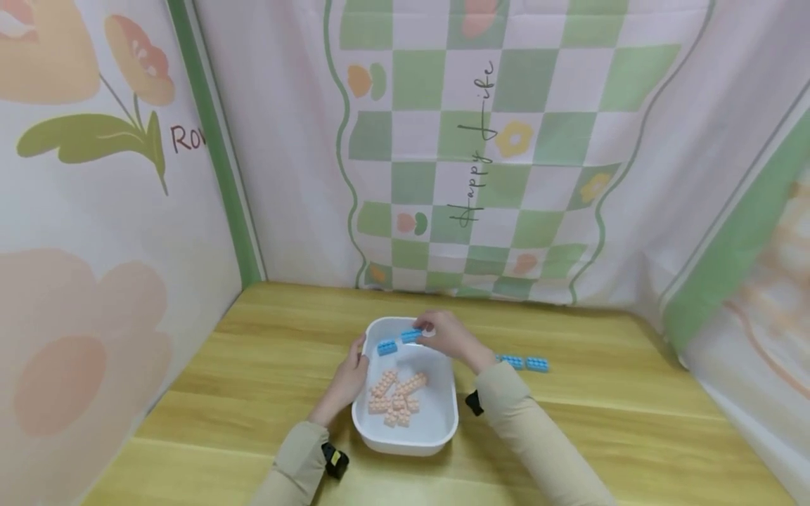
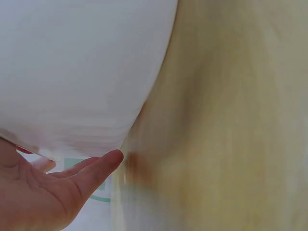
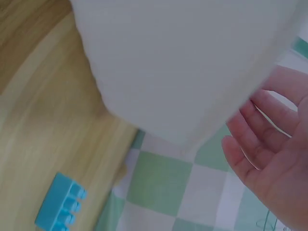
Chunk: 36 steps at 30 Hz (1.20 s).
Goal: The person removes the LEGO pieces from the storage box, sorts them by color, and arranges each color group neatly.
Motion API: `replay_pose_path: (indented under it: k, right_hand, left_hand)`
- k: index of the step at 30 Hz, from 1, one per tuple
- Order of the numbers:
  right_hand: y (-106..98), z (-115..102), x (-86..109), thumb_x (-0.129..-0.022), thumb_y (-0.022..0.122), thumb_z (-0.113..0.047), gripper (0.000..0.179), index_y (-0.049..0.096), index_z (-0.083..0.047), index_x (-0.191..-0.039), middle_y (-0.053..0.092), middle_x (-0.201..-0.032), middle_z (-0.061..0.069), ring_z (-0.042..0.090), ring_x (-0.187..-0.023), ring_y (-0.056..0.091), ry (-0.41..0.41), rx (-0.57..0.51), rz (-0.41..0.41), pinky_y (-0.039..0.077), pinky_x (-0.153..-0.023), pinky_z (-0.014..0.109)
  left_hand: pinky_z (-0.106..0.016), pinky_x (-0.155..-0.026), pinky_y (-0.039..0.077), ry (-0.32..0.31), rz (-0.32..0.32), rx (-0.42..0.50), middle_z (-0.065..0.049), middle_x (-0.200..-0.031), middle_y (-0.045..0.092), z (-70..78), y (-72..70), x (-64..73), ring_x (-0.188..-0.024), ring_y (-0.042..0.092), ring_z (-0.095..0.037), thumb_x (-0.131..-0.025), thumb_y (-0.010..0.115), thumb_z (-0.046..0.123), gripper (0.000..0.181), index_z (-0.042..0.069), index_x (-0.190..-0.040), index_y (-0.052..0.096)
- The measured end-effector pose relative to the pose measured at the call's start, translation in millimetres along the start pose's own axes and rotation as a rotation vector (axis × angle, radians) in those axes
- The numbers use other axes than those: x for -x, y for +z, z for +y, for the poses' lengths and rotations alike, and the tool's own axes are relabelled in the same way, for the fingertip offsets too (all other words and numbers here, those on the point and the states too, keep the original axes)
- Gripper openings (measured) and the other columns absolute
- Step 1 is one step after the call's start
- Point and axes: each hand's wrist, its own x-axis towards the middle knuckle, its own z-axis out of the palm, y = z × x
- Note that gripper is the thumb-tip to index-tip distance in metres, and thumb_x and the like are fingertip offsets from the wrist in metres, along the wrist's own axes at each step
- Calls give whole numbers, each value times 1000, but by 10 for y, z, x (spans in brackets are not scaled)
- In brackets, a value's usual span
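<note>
A white plastic tub (image 1: 448,393) stands in front of me with several peach building blocks (image 1: 399,402) heaped in its near half. My left hand (image 1: 349,374) holds the tub's left side, its fingers against the outer wall in the left wrist view. Over the far end of the tub, my right hand (image 1: 445,336) pinches a blue building block (image 1: 410,336); its fingertips pass behind the rim in the right wrist view, which hides the block there. Another blue block (image 1: 387,348) lies inside the tub, just left of the pinched one.
More blue blocks (image 1: 537,365) lie on the wooden table (image 1: 607,422) to the right of the tub, partly behind my right forearm. A checked curtain (image 1: 474,176) hangs along the table's back edge, and a flowered one (image 1: 95,232) on the left.
</note>
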Motion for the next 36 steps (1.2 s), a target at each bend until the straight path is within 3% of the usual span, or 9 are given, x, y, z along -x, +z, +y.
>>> replay_pose_path:
  k: [7, 15, 20, 28, 36]
  right_hand:
    - [-175, 162, 121, -81, 70, -9, 22, 67, 0, -102, 66, -98, 11, 26, -90, 59, -12, 7, 84, 52, -81, 42]
    - [-398, 397, 349, -81, 70, -8, 22, 67, 2, -101, 66, -97, 14, 29, -89, 60, 50, 4, 154, 52, -81, 44]
    - [-480, 554, 486, -81, 70, -7, 24, 66, 4, -101, 66, -98, 18, 31, -89, 60, 88, 14, 188, 52, -81, 47]
    - [-621, 734, 716, -84, 69, -11, 27, 65, 3, -107, 65, -103, 20, 33, -92, 59, 181, 10, 207, 51, -81, 46]
    - [-726, 947, 931, -85, 67, -12, 29, 64, 4, -108, 64, -105, 22, 34, -93, 59, 265, 9, 225, 51, -80, 46]
  left_hand:
    - [-35, -70, 55, 3, 10, -3, -31, -118, 56, -16, -19, 3, -85, 63, -30, -101, 30, 17, 50, 4, -148, 20]
    - [-30, -63, 51, -20, 24, -19, -30, -117, 56, -32, -32, 9, -75, 60, -25, -101, 30, 18, 50, 7, -148, 20]
    - [-31, -60, 50, -20, 19, -17, -29, -107, 59, -31, -42, 10, -70, 59, -26, -101, 29, 18, 50, 6, -149, 19]
    - [-36, -72, 53, -30, 28, -33, -30, -121, 55, -43, -32, 20, -86, 62, -30, -101, 29, 19, 50, 6, -148, 20]
    - [-37, -70, 53, -22, 28, -50, -31, -119, 55, 11, -29, 29, -83, 61, -29, -101, 30, 18, 50, 4, -148, 20]
